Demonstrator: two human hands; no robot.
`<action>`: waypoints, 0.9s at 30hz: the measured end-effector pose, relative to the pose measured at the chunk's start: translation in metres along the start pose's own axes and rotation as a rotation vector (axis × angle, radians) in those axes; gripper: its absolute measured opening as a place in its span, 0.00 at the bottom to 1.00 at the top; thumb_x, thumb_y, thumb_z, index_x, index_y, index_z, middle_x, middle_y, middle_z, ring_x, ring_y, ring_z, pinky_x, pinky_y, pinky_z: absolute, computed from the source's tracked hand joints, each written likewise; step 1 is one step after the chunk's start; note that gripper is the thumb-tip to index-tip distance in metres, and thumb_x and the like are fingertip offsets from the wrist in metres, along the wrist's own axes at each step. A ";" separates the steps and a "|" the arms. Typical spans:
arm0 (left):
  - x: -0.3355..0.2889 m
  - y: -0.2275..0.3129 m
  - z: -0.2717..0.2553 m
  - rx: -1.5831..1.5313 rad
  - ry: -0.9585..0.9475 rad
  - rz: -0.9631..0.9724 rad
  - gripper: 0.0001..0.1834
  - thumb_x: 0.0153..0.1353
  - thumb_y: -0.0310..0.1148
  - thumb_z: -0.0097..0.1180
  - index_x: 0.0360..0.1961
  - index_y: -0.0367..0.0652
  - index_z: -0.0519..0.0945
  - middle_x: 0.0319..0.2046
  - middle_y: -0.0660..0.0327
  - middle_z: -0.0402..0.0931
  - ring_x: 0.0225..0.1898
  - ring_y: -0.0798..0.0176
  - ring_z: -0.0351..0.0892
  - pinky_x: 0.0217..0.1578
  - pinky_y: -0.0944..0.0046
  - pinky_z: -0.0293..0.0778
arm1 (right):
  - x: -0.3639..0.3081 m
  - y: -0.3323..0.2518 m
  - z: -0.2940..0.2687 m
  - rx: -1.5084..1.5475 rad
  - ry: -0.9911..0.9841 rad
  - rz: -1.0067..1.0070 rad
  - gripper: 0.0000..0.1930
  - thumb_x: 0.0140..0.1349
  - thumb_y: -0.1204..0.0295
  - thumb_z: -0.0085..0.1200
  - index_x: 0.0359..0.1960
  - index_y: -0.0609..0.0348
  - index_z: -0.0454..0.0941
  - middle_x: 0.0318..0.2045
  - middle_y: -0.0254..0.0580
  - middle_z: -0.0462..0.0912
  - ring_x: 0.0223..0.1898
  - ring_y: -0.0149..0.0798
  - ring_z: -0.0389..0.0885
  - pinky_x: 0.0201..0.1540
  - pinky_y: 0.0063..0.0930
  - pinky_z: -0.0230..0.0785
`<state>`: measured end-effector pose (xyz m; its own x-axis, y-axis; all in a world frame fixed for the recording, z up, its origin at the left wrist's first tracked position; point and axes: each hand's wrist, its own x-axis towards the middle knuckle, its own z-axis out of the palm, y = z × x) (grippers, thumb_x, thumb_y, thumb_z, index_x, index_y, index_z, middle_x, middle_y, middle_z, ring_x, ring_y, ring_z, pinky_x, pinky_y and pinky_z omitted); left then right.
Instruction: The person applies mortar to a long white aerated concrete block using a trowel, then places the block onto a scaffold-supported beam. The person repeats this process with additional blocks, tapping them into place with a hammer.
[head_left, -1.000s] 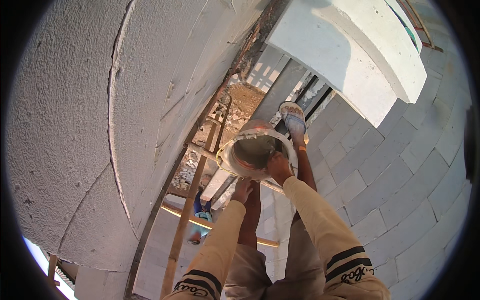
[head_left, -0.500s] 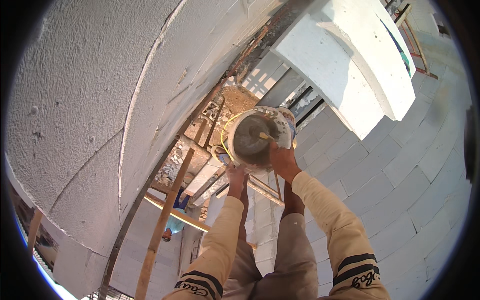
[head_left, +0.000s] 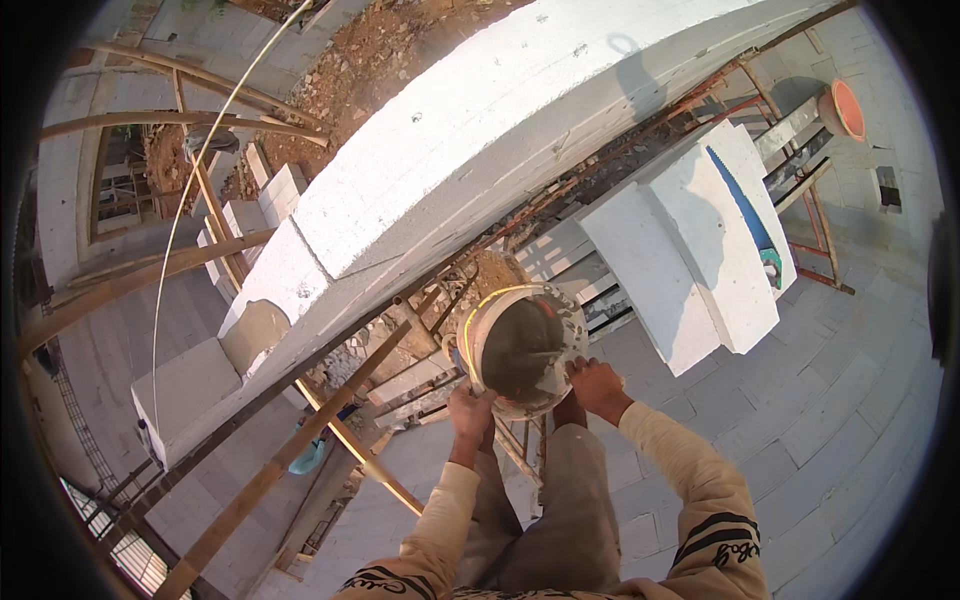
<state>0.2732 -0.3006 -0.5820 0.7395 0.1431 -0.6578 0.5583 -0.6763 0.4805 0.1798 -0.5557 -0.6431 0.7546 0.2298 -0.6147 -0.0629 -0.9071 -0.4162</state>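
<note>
A mortar-smeared bucket (head_left: 478, 335) with a yellow line along its side is held in front of my legs, its mouth facing up toward me. Wet grey mortar (head_left: 520, 350) lies inside. My left hand (head_left: 470, 412) is closed on the near left part of the rim. At the near right, my right hand (head_left: 598, 388) is also closed on the rim. A small yellowish bit shows beside its fingers, perhaps a tool handle; the rest is hidden. Left of the bucket runs a curved white block wall (head_left: 430, 150), with a mortar patch (head_left: 256, 335) at its lower end.
Pale cut blocks (head_left: 680, 250) stand right of the bucket, with a blue-bladed handsaw (head_left: 740, 200) on them. An orange-lined bowl (head_left: 846, 109) is farther right. Wooden poles (head_left: 270, 475) and a pale string (head_left: 190, 190) cross the left. Someone's teal clothing (head_left: 307, 450) shows below.
My right hand has moved from a wooden-handled tool in the mortar to the bucket's rim. The view has shifted, showing the wall's top, the string and the orange-lined bowl.
</note>
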 end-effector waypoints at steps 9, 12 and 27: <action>-0.059 0.045 -0.028 -0.289 0.036 0.025 0.16 0.53 0.22 0.67 0.45 0.36 0.89 0.34 0.61 0.89 0.32 0.71 0.84 0.37 0.64 0.81 | -0.044 0.020 -0.090 0.806 -0.413 -0.008 0.28 0.53 0.68 0.65 0.59 0.55 0.82 0.47 0.55 0.88 0.48 0.56 0.87 0.53 0.44 0.78; -0.078 0.056 -0.039 -0.563 -0.013 -0.136 0.15 0.54 0.21 0.65 0.45 0.33 0.87 0.37 0.59 0.89 0.33 0.71 0.84 0.37 0.65 0.81 | -0.054 0.021 -0.122 0.721 -0.456 0.050 0.29 0.53 0.68 0.65 0.61 0.56 0.81 0.45 0.56 0.88 0.48 0.55 0.87 0.53 0.44 0.77; -0.098 0.066 -0.121 -1.013 0.106 -0.231 0.13 0.56 0.18 0.62 0.44 0.30 0.88 0.39 0.58 0.89 0.37 0.68 0.86 0.42 0.65 0.81 | -0.038 -0.095 -0.377 0.482 -0.325 -0.279 0.24 0.56 0.73 0.67 0.55 0.63 0.81 0.33 0.51 0.86 0.32 0.49 0.87 0.40 0.37 0.77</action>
<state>0.2827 -0.2713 -0.4153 0.5766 0.2876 -0.7647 0.7079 0.2913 0.6434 0.4032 -0.6117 -0.3273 0.5531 0.5978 -0.5802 -0.2369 -0.5548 -0.7975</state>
